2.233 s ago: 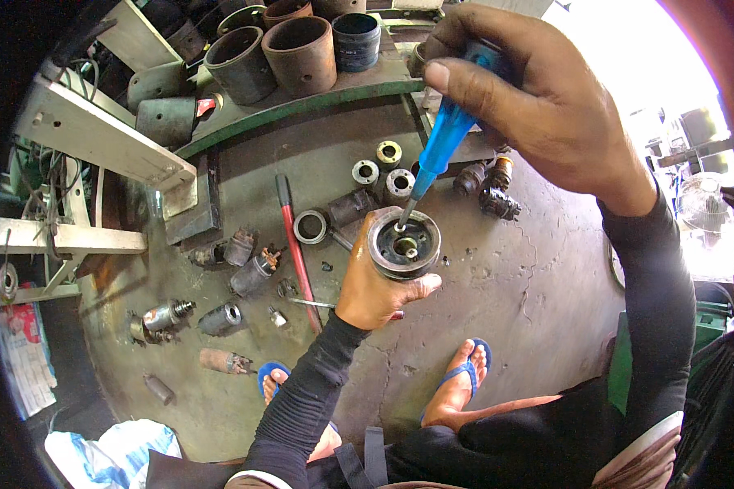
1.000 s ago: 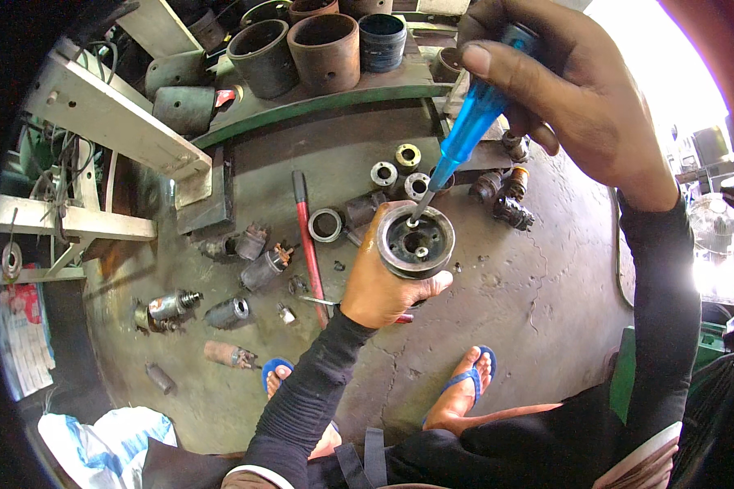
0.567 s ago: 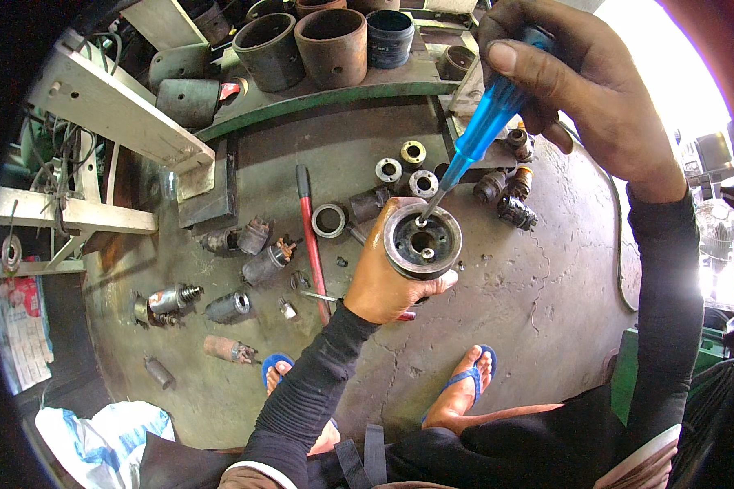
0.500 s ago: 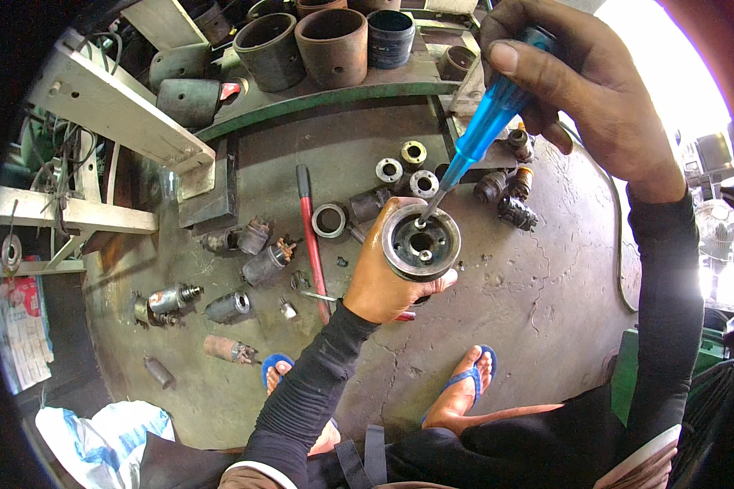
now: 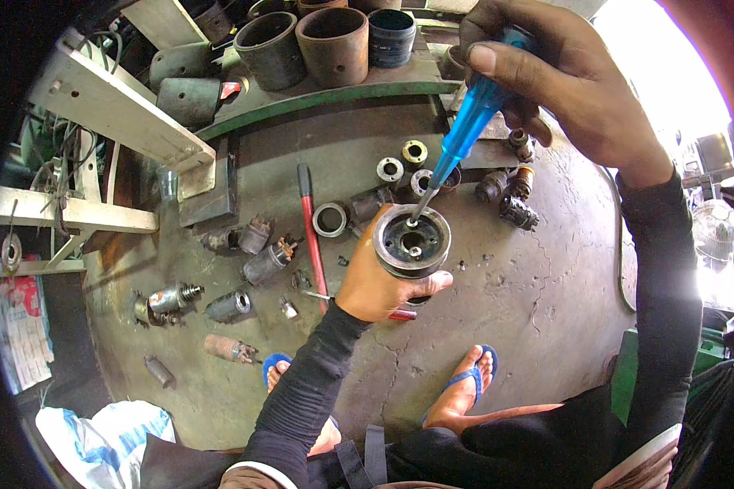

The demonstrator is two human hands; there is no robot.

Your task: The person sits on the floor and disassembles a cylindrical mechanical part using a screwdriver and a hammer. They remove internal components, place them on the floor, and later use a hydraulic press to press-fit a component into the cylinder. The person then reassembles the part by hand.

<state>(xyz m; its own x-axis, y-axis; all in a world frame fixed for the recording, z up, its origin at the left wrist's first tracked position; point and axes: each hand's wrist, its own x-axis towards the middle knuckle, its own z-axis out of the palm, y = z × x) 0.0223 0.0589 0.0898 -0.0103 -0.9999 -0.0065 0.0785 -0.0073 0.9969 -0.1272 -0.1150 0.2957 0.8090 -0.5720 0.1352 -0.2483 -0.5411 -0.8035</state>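
Observation:
My left hand (image 5: 369,285) is closed around a round metal housing (image 5: 443,249), held up in front of me with its recessed face turned upward. That face has a hole in the middle and two small bright screw heads. My right hand (image 5: 567,90), higher and to the right, grips a screwdriver (image 5: 471,130) with a clear blue handle. Its shaft slants down to the left, and the tip meets the screw (image 5: 413,220) on the far side of the hole. The second screw (image 5: 414,252) sits on the near side. My palm and fingers hide the housing's lower part.
On the floor lie a red-handled bar (image 5: 311,232), metal rings (image 5: 330,219) and several dirty cylindrical motor parts (image 5: 267,262). Large metal sleeves (image 5: 332,49) stand on a green-edged bench (image 5: 326,108). A white frame (image 5: 122,110) rises at left; my sandalled feet (image 5: 465,383) are below.
Both hands have shifted slightly left, carrying the housing and screwdriver with them. The tip remains at the same far-side screw.

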